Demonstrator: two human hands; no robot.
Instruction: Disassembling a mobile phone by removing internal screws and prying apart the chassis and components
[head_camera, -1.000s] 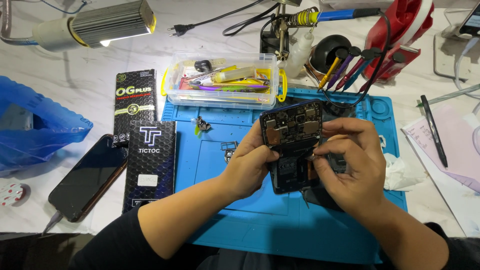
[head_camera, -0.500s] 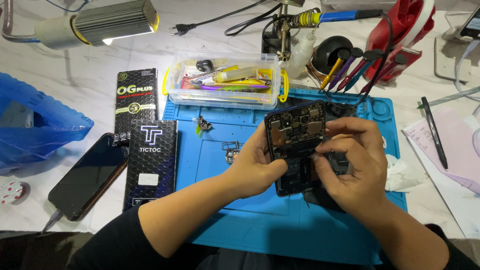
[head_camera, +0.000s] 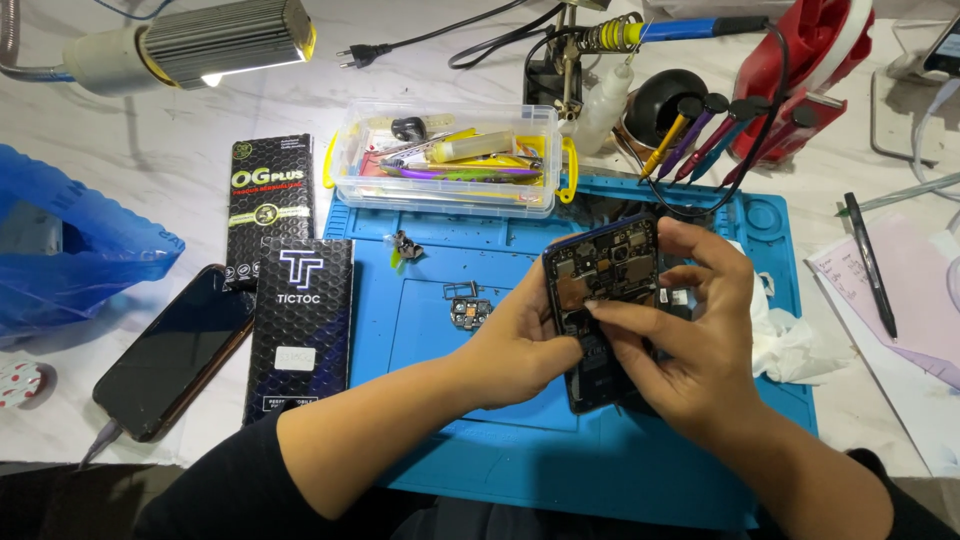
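We had the opened phone (head_camera: 603, 300) held over the blue mat (head_camera: 440, 330), left hand (head_camera: 520, 345) gripping its edge, right hand (head_camera: 690, 340) pinching inside. Best w/ light, steady pressure imo.

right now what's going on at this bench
A person holds an opened phone with its back cover off, circuit boards exposed, above a blue work mat. The left hand grips its left edge, while the right hand reaches onto the boards with the fingertips. Small loose parts lie on the mat, a clear box of tools behind, and another phone lies to the left.
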